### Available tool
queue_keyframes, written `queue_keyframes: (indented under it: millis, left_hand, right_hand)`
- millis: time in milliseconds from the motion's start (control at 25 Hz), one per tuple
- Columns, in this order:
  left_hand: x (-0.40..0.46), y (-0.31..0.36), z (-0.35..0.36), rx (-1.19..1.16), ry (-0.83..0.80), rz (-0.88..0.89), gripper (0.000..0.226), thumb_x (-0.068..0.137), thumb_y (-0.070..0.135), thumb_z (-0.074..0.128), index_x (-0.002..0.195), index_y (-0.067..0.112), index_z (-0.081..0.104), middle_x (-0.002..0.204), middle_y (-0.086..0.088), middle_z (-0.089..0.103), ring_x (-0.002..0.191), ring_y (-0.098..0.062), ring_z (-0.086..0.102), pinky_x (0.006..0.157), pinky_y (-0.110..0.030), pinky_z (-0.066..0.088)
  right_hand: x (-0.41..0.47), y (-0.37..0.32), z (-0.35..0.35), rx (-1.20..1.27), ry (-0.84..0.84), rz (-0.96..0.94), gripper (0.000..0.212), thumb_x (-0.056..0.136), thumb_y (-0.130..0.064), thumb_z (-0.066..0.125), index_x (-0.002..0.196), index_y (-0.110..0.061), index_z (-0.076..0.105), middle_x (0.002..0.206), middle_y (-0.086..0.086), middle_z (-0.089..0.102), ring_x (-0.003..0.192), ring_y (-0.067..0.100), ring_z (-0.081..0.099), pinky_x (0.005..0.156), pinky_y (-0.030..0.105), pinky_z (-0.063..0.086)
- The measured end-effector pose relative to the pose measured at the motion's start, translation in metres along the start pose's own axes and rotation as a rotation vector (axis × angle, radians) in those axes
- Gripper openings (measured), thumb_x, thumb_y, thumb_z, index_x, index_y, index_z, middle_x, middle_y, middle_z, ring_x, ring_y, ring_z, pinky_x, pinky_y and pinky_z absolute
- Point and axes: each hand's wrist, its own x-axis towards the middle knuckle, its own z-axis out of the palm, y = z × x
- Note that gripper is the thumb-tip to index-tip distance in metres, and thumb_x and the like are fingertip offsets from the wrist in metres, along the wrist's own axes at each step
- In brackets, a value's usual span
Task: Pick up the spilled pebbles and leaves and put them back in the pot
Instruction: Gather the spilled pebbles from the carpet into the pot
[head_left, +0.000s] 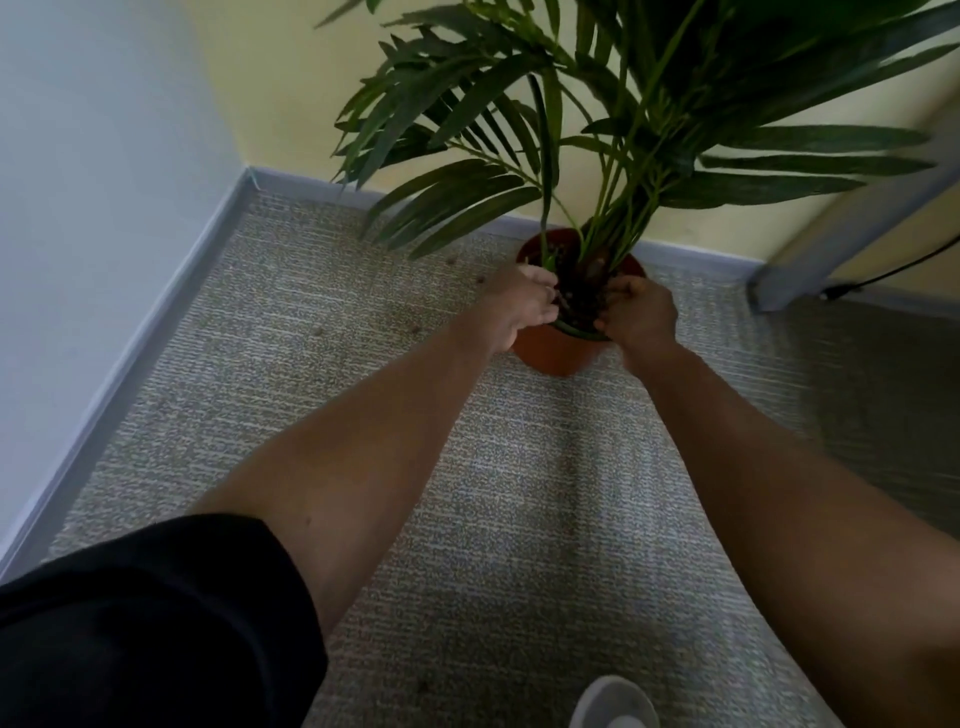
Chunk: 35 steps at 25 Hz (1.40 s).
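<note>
Both hands at round terracotta plastic pot (553, 353) rim: left hand (524, 306) and right hand (641, 312) curled, grip unclear; brown pebbles (415, 328) left on carpet.

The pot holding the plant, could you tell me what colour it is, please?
Terracotta orange pot, seen in the head view.

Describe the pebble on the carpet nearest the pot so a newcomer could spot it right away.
Start at the orange pot holding the palm plant by the yellow wall, where both hands meet. Look just left of the left hand on the grey carpet: the nearest pebble is a small brown speck. The other pebbles lie farther left.
</note>
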Motion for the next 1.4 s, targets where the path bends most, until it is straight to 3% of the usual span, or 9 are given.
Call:
queue_keyframes:
  millis: [120,200,360,480,680,800,920,1200,1400]
  left_hand:
    - [-0.023,-0.010,-0.025,0.110,0.045,0.088,0.021,0.094,0.002,0.055,0.113,0.007,0.064,0.106,-0.010,0.070,0.085,-0.018,0.069,0.069,-0.024,0.059]
    - [-0.043,-0.031,-0.047,0.265,0.074,0.113,0.015,0.093,0.003,0.056,0.104,0.007,0.066,0.093,-0.008,0.070,0.071,-0.014,0.066,0.058,-0.023,0.056]
    - [-0.088,-0.100,-0.102,0.655,-0.015,0.105,0.008,0.087,0.005,0.063,0.092,0.009,0.067,0.071,0.005,0.064,0.054,-0.004,0.058,0.051,-0.019,0.047]
    - [-0.122,-0.148,-0.134,0.979,-0.093,0.156,0.009,0.081,0.006,0.067,0.087,0.012,0.070,0.077,0.006,0.068,0.068,-0.005,0.061,0.069,-0.020,0.043]
    - [-0.159,-0.193,-0.168,1.393,-0.228,0.201,0.024,0.085,0.009,0.056,0.109,0.009,0.059,0.106,-0.012,0.062,0.098,-0.030,0.060,0.084,-0.034,0.045]
    - [-0.168,-0.197,-0.180,1.492,-0.233,0.242,0.029,0.086,0.012,0.054,0.115,0.009,0.051,0.109,-0.015,0.059,0.101,-0.033,0.060,0.084,-0.039,0.046]
    - [-0.169,-0.194,-0.186,1.543,-0.169,0.157,0.039,0.085,0.015,0.059,0.121,0.010,0.045,0.113,-0.015,0.060,0.104,-0.033,0.061,0.084,-0.041,0.049]
    - [-0.156,-0.191,-0.194,1.520,-0.147,0.024,0.048,0.086,0.014,0.056,0.130,0.009,0.038,0.113,-0.020,0.064,0.105,-0.036,0.062,0.084,-0.041,0.049]
    - [-0.147,-0.192,-0.186,1.541,-0.097,0.039,0.030,0.097,0.015,0.042,0.126,0.008,0.045,0.120,-0.019,0.062,0.111,-0.034,0.060,0.093,-0.042,0.046]
  right_hand:
    - [-0.018,0.001,0.003,-0.115,0.013,-0.122,0.026,0.083,0.003,0.052,0.097,-0.011,0.068,0.101,0.012,0.071,0.091,0.031,0.071,0.074,0.047,0.061]
    - [-0.048,0.014,0.008,-0.244,0.009,-0.308,0.018,0.086,-0.005,0.055,0.090,-0.013,0.069,0.094,0.007,0.073,0.085,0.023,0.069,0.074,0.034,0.057]
    - [-0.132,0.065,0.029,-0.446,-0.433,-0.609,0.013,0.089,-0.004,0.058,0.086,-0.010,0.069,0.087,0.002,0.071,0.078,0.013,0.064,0.072,0.023,0.047]
    - [-0.184,0.095,0.036,-0.515,-0.739,-0.621,0.014,0.089,-0.007,0.056,0.085,-0.013,0.068,0.083,-0.002,0.071,0.073,0.010,0.064,0.068,0.021,0.049]
    - [-0.246,0.123,0.044,-0.644,-1.098,-0.715,0.005,0.081,-0.011,0.066,0.086,-0.013,0.067,0.083,0.000,0.069,0.074,0.008,0.059,0.068,0.021,0.042]
    - [-0.267,0.133,0.046,-0.688,-1.246,-0.768,0.013,0.080,-0.017,0.073,0.088,-0.010,0.066,0.087,0.004,0.065,0.079,0.012,0.056,0.070,0.023,0.039]
    - [-0.280,0.143,0.046,-0.758,-1.403,-0.859,0.033,0.084,-0.038,0.074,0.089,-0.006,0.066,0.093,0.010,0.064,0.089,0.024,0.059,0.079,0.031,0.044]
    - [-0.290,0.165,0.049,-0.981,-1.449,-0.995,0.014,0.087,-0.022,0.059,0.099,-0.014,0.060,0.107,0.012,0.058,0.098,0.032,0.059,0.081,0.041,0.050]
    - [-0.284,0.155,0.077,-0.972,-1.411,-0.935,0.014,0.088,-0.019,0.058,0.094,-0.008,0.063,0.103,0.017,0.065,0.095,0.033,0.062,0.084,0.039,0.050]
